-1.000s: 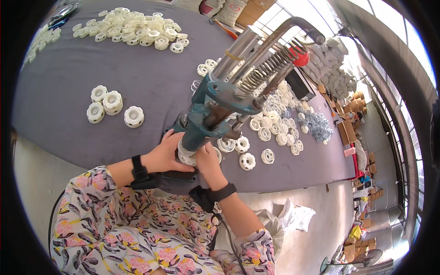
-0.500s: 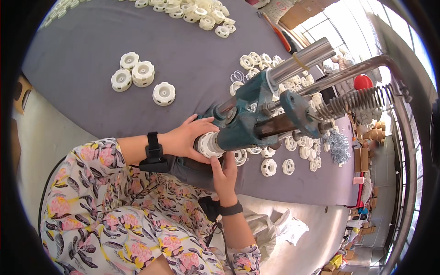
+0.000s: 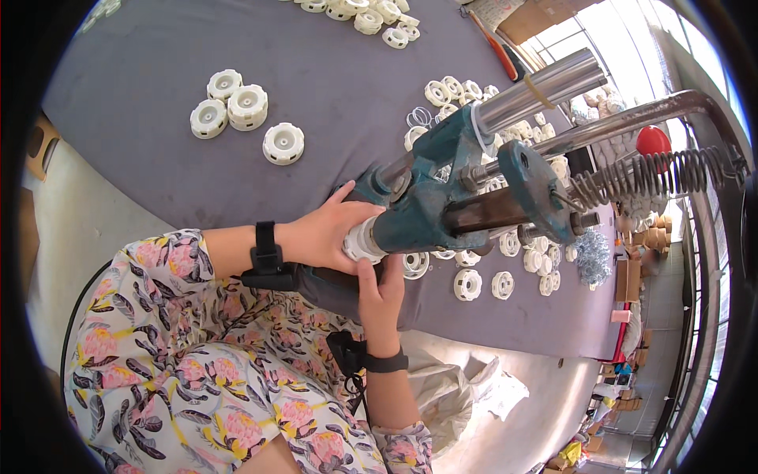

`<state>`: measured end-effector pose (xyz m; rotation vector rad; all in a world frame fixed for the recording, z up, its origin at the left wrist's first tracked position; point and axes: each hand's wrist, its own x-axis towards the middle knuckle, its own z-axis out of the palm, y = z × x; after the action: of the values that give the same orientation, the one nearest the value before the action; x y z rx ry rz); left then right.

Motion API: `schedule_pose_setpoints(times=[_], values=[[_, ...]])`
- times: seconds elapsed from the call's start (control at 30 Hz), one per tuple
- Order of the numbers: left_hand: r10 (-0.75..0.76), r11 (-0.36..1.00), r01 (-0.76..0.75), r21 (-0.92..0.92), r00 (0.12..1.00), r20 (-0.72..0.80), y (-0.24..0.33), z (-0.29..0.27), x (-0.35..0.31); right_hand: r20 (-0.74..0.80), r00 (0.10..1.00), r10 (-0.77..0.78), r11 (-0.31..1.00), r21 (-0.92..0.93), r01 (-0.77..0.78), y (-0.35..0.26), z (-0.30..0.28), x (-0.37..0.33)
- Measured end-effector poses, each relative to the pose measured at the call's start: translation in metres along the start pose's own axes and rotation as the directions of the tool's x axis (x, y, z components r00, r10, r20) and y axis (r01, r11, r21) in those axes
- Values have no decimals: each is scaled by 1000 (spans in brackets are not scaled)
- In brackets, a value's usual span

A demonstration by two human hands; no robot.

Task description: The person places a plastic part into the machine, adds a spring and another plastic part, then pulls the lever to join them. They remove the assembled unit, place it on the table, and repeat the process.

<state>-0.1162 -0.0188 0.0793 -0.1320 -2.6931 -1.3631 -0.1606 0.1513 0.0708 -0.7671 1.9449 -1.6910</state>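
In the head view, the press (image 3: pixel 418 225) has shifted towards three o'clock. Our left hand (image 3: pixel 322 235) grips the white cap (image 3: pixel 361 243) at its eight-o'clock end; our right hand (image 3: pixel 382 304) thumbs the rim, closure unclear. Best we keep the cap square, fingertips clear.

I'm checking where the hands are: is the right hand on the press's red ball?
No, the right hand is by the white part in the press, apart from the red ball.
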Motion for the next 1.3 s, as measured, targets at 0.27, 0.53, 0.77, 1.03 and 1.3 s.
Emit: schedule_pose_setpoints(times=[0.27, 0.53, 0.77, 1.03, 1.3], values=[[-14, 1000, 13, 24, 999, 51, 4, -10, -4, -586, 660, -469, 879, -234, 416, -80, -98, 40], [-78, 995, 72, 76, 994, 80, 6, -9, 2, -192, 863, -468, 883, -59, 466, -216, -131, 130], [-45, 994, 48, 95, 998, -39, -2, 4, 6, -90, 867, -490, 730, 501, 464, -226, -139, 91], [-55, 997, 59, 56, 996, -69, -15, 8, 4, -25, 871, -491, 863, 121, 490, -157, -81, -48], [-56, 998, 53, -22, 993, -106, -18, 7, -1, -186, 982, 30, 999, -22, -35, -112, -30, -107]])
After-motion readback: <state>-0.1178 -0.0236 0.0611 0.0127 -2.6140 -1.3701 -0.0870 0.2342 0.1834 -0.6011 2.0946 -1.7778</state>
